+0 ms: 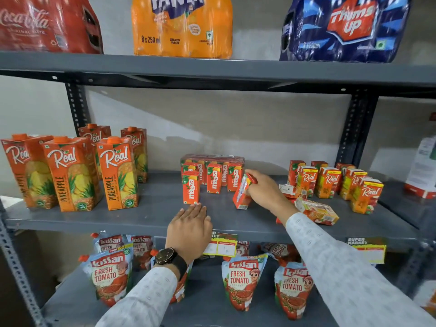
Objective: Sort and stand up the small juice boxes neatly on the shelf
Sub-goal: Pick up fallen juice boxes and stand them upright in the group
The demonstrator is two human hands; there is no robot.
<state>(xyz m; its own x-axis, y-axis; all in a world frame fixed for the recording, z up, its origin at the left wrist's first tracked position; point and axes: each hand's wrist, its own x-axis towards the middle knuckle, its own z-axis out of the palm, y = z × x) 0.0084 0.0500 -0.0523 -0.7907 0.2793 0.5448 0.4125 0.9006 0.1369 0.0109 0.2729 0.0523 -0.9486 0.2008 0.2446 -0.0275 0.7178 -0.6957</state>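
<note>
The right hand (pixel 264 187) has its fingers curled round the top of one small Maaza box (pixel 243 192), which leans tilted with its lower edge on the middle shelf (pixel 118 220). Just beyond the fingertips and to their left stand the other small Maaza boxes (pixel 213 178): three loose ones upright in front, one of them set forward of the others, and behind them a shrink-wrapped pack (pixel 212 159) whose count cannot be read. The left hand (pixel 188 225) lies flat with straight fingers on the shelf's front edge, its fingertips just short of the forward Maaza box, touching nothing else; a wristwatch (pixel 166 256) sits on that wrist.

To the right of the right hand, two small Real boxes lie toppled (pixel 316 211), one close under the wrist, one nearer the forearm. Past them stand the upright small Real boxes (pixel 329 182), about eight, in loose rows; those at the rear are partly hidden.

Well to the left of the left hand stand five tall Real pineapple cartons (pixel 118 175), three in front, two behind. Below the hands, Kissan tomato pouches (pixel 109 277) fill the lower shelf; at least seven show. Above, three bottle packs (pixel 181 27) sit side by side: Coca-Cola, Fanta, Thums Up.
</note>
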